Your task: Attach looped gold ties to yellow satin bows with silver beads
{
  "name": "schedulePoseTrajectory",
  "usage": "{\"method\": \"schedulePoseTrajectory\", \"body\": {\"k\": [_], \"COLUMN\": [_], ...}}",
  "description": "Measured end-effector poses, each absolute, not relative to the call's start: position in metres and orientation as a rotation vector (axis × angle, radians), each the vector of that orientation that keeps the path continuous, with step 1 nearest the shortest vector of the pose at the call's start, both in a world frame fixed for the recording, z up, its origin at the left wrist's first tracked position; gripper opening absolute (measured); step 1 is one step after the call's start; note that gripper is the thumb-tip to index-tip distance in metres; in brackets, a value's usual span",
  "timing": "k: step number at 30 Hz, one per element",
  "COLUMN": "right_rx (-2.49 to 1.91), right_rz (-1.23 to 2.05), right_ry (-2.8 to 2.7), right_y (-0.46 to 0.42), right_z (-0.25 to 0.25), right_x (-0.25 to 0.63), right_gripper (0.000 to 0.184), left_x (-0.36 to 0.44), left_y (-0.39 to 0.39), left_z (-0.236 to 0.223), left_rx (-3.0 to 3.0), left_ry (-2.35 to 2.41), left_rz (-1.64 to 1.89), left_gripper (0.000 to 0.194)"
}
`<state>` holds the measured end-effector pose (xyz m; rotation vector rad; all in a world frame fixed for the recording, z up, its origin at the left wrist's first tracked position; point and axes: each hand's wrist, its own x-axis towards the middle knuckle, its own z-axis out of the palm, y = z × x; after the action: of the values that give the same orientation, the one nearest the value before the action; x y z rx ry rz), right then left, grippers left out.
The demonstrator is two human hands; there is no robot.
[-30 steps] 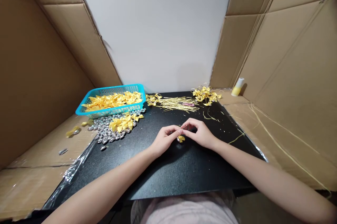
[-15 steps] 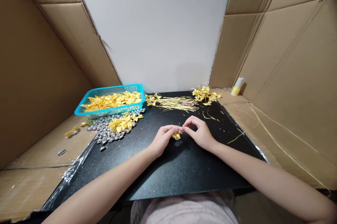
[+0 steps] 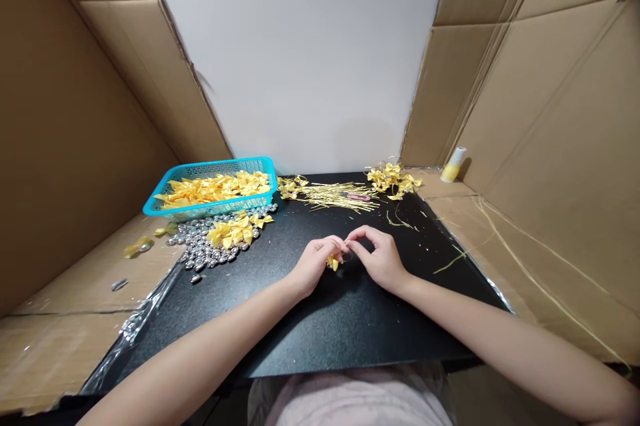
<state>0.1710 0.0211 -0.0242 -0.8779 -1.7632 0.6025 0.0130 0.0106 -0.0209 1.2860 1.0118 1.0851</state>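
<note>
Over the middle of the black table, my left hand (image 3: pixel 316 263) is closed around a yellow ribbon bow (image 3: pixel 333 263), which pokes out below its fingers. My right hand (image 3: pixel 379 254) pinches thumb to forefinger right beside the left fingertips, on what looks like a thin cord (image 3: pixel 348 243) at the bow. Part of the bow and most of that cord are hidden by the fingers. Farther back lies a spread of short yellow cords (image 3: pixel 333 195), with a small pink-handled tool (image 3: pixel 359 197) on it.
A blue basket (image 3: pixel 150 207) of yellow bows stands at back left. Silver beads (image 3: pixel 197 256) and loose bows (image 3: pixel 233 231) lie before it. Corded bows (image 3: pixel 393 179) are heaped at back right, near a thread cone (image 3: pixel 453 165). Cardboard walls (image 3: pixel 565 113) enclose both sides.
Both hands stay together at nearly the same spot. The left fingers have shifted on the bow, which now hangs slightly lower and more to the left. The upright strand end no longer shows.
</note>
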Motion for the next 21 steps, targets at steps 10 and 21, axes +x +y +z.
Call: {"method": "schedulePoseTrajectory", "body": {"k": [10,21], "right_rx": [-0.886,-0.784], "right_rz": [0.678,0.782], "right_ry": [-1.744,-1.736], "right_y": [0.026,0.028], "right_z": [-0.025,-0.022], "right_x": [0.173,0.18], "right_gripper": [0.008,0.005], "left_x": [0.013,0.009], "left_y": [0.007,0.01], "left_z": [-0.019,-0.019], "left_rx": [1.33,1.327], "left_ry": [0.933,0.811], "left_rz": [1.053,0.997], "left_gripper": [0.022,0.021]}}
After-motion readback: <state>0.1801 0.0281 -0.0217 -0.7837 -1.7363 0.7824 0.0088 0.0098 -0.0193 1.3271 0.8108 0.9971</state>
